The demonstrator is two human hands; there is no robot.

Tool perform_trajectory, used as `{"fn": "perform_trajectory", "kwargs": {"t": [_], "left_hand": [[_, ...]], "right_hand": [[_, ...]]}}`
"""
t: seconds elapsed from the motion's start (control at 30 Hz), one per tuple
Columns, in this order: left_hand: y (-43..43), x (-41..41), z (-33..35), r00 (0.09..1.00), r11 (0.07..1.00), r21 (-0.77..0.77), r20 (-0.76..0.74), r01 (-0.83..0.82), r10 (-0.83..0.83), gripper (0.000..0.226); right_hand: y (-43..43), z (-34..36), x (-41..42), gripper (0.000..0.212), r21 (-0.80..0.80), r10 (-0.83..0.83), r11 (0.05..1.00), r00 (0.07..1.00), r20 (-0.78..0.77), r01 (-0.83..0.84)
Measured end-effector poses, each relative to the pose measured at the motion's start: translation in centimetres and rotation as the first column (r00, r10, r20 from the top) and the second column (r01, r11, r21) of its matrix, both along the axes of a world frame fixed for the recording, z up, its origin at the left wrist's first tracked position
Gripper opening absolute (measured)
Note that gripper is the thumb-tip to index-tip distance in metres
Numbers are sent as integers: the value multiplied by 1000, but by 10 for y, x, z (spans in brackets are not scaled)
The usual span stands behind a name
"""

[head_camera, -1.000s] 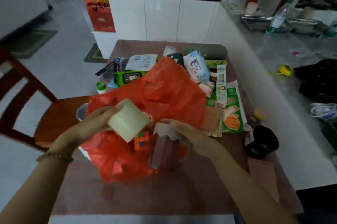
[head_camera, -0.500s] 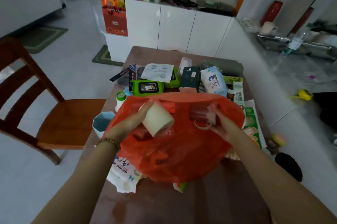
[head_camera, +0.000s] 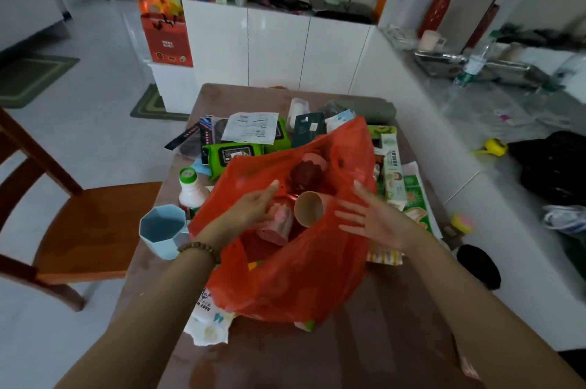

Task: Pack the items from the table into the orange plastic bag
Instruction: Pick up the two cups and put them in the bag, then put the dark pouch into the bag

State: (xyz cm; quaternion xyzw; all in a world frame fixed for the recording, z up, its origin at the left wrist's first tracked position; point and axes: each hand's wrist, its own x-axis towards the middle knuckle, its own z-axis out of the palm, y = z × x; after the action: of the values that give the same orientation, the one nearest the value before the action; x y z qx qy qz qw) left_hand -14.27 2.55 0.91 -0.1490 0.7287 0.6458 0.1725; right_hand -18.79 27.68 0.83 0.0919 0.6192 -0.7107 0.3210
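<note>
Underneath, orange bag [head_camera: 295, 277] half-hides wipes pack [head_camera: 207, 323].

Dim, even light is glinting off the white cabinet doors [head_camera: 276, 49]. Wide-angle distortion is bending the edges; the countertop [head_camera: 475, 106] is blurring.

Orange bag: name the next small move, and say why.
Probably reach the left grip to the green-capped bottle: the tape roll lies inside the orange bag, the right grip looks empty too, and that bottle stands close beside the bag.
</note>
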Motion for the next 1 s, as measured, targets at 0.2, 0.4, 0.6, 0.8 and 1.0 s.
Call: {"fn": "perform_trajectory", "kwargs": {"t": [0.2,0.4,0.6,0.8,1.0], "left_hand": [[55,5,24,969,986,-95,-192,137,-154,28],[167,-16,24,939,971,-72,-247,228,-239,44],[275,-33,-18,919,931,-89,-151,353,-363,53],[329,-29,-62,893,893,-76,-53,444,-448,73],[352,-31,-67,861,860,-65,-18,507,-509,62]], "right_hand": [[59,15,22,99,67,21,998,990,-141,-12],[173,23,33,55,262,-120,931,892,-436,254],[267,-26,31,71,549,-26,795,917,-397,260],[283,-94,32,106,679,237,729,898,-371,88],[287,-77,13,30,311,-117,918,918,-379,245]]}}
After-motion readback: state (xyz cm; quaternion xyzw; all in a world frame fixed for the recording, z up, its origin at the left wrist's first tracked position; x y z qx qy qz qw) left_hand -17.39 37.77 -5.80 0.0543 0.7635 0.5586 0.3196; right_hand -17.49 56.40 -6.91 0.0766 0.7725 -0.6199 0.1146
